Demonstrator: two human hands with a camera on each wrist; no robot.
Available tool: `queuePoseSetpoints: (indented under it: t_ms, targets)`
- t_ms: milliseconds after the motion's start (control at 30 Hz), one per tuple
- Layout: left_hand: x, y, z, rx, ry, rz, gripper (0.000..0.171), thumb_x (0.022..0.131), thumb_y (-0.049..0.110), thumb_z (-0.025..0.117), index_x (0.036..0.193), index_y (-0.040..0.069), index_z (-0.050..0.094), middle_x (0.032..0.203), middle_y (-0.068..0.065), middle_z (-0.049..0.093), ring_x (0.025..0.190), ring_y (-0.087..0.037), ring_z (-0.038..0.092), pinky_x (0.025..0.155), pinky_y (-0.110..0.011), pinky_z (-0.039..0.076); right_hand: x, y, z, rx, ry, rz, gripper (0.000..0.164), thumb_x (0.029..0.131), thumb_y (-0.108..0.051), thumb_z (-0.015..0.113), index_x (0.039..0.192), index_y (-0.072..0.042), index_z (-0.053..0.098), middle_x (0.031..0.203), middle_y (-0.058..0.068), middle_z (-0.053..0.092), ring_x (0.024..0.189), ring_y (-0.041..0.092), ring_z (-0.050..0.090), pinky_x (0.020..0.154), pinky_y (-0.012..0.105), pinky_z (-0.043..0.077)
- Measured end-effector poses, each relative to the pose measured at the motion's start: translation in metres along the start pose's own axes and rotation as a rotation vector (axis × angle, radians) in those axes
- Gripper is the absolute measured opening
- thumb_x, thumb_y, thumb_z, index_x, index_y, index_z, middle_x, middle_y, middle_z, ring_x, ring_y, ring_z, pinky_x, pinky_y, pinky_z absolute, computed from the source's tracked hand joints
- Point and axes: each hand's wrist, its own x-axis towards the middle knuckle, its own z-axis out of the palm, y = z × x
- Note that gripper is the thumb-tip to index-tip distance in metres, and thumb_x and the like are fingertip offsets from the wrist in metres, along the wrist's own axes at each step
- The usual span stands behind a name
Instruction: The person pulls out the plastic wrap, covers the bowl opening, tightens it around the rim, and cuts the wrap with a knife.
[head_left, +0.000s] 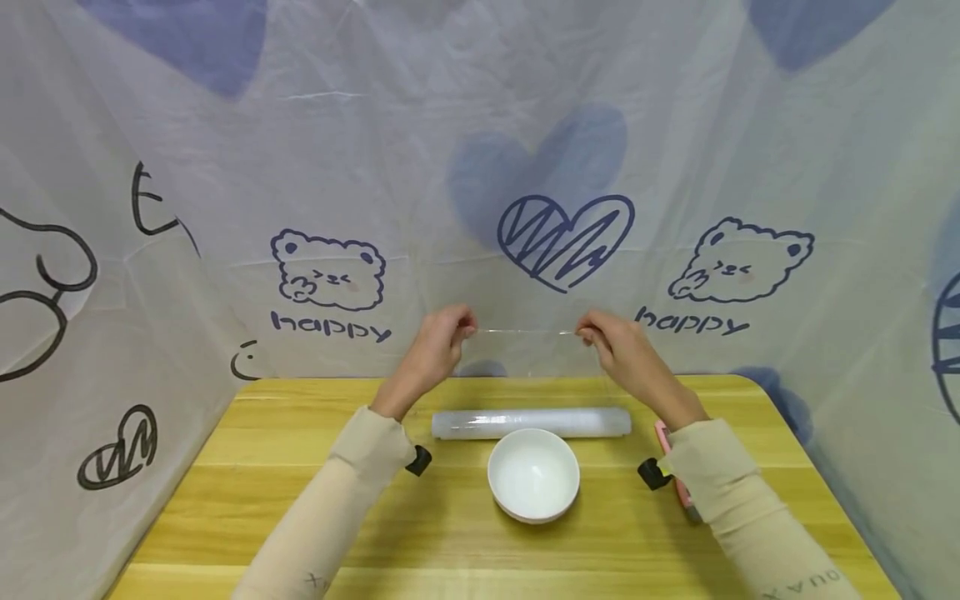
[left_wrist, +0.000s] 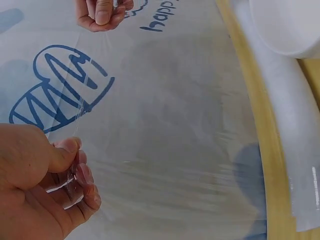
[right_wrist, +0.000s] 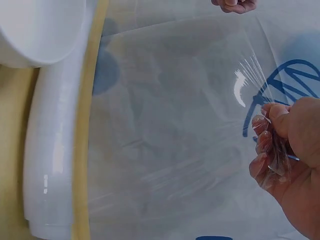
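My left hand (head_left: 441, 343) pinches one corner of a clear sheet of plastic wrap (head_left: 528, 332) between thumb and fingers. The opposite corner is pinched by my right hand (head_left: 617, 348), with film bunched against its fingers in the right wrist view. The sheet's top edge runs taut between both hands, raised above the far table edge. Below it lies the roll of plastic wrap (head_left: 531, 422), crosswise on the table. A white bowl (head_left: 534, 475) stands upright just in front of the roll, its inside bare.
A pink-handled tool (head_left: 684, 493), probably a cutter, lies right of the bowl, partly hidden by the right sleeve (head_left: 723, 467). The wooden table (head_left: 247, 467) ends at a printed cloth backdrop (head_left: 435, 208), which also hangs at both sides.
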Motion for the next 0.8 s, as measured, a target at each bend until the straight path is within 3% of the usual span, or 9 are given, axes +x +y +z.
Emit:
queuePoseSetpoints:
  t_ms: [300,567,800]
  targets:
    - [0.002,0.008,-0.008,0.017,0.022,0.008,0.008,0.102,-0.004,0.057,0.098,-0.003,0.064,0.094,-0.017,0.067,0.085,-0.028,0.063,0.079,-0.038,0.057,0.003,-0.008,-0.011,-0.005,0.004,-0.027,0.014,0.102,0.006,0.055,0.099,0.000,0.067,0.088,0.011,0.068,0.077,0.025,0.063,0.068,0.037,0.057]
    - [0.006,0.014,-0.016,0.028,0.076,0.062,0.007,0.100,-0.006,0.058,0.097,-0.004,0.063,0.094,-0.018,0.067,0.087,-0.031,0.064,0.080,-0.040,0.057,0.010,-0.014,-0.018,-0.006,0.030,-0.036,0.013,0.101,0.007,0.057,0.099,0.001,0.068,0.087,0.012,0.069,0.077,0.025,0.062,0.069,0.039,0.056]
    - [0.004,0.022,-0.023,0.029,0.093,0.045,0.007,0.101,-0.005,0.058,0.098,-0.002,0.064,0.096,-0.016,0.067,0.087,-0.029,0.064,0.080,-0.038,0.057,0.014,-0.021,-0.025,-0.007,0.030,-0.031,0.013,0.102,0.005,0.056,0.100,0.000,0.069,0.089,0.011,0.070,0.079,0.024,0.063,0.070,0.039,0.056]
